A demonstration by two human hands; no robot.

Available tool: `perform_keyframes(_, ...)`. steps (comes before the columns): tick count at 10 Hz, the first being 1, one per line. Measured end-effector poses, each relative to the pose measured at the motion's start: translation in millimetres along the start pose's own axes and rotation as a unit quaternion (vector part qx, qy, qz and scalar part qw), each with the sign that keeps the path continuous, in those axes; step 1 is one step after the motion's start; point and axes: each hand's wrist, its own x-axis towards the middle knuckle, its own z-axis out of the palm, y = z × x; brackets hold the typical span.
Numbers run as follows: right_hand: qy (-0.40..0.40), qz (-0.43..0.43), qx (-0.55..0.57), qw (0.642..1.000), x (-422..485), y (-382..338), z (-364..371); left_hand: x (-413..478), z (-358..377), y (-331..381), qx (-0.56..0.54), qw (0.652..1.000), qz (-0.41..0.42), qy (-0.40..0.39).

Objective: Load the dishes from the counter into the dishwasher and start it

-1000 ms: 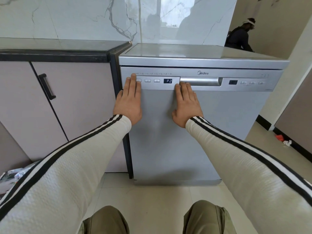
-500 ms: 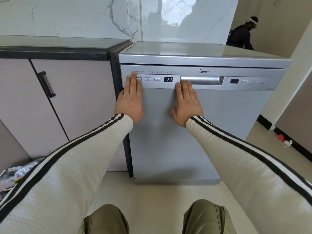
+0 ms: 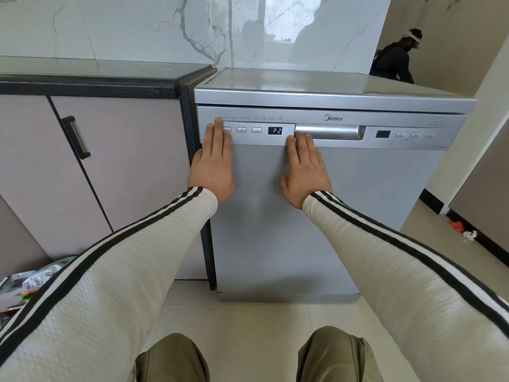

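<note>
Standing shut beside the end of the counter [image 3: 91, 68], the silver dishwasher [image 3: 352, 216] fills the middle of the view, its door closed and its display [image 3: 275, 130] reading P2. The 2 hands lie flat on the door front, fingers straight and close together, holding nothing. The left hand [image 3: 213, 172] sits at the door's left edge with its fingertips over the leftmost button of the control strip. The right hand [image 3: 304, 172] reaches the left end of the recessed handle [image 3: 330, 132]. Left of the machine, pale cabinet doors carry a dark pull handle [image 3: 75, 137] under the glossy counter top, and a veined marble wall [image 3: 137, 26] rises behind. A person in dark clothes [image 3: 392, 63] stands far off at the upper right. Red and white scraps [image 3: 462, 230] lie on the tiled floor by the right wall, and some packets [image 3: 35, 279] lie at the lower left.
</note>
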Motion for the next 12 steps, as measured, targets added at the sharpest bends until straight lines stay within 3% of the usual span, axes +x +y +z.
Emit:
perform_keyframes(7,-0.017,0.007,0.015,1.000,0.9,-1.2,-4.6,-1.8,-4.0,-3.5,-0.057,0.998,0.007,-0.002)
perform_keyframes(10,-0.197,0.015,0.029,0.980,11.7,-2.4,-68.8,2.6,-68.7,-18.4,-0.015,0.984,0.022,-0.177)
perform_keyframes(12,-0.244,0.001,0.056,0.968,26.4,-9.8,-143.6,21.5,-141.5,-13.4,-0.010,0.962,0.047,-0.267)
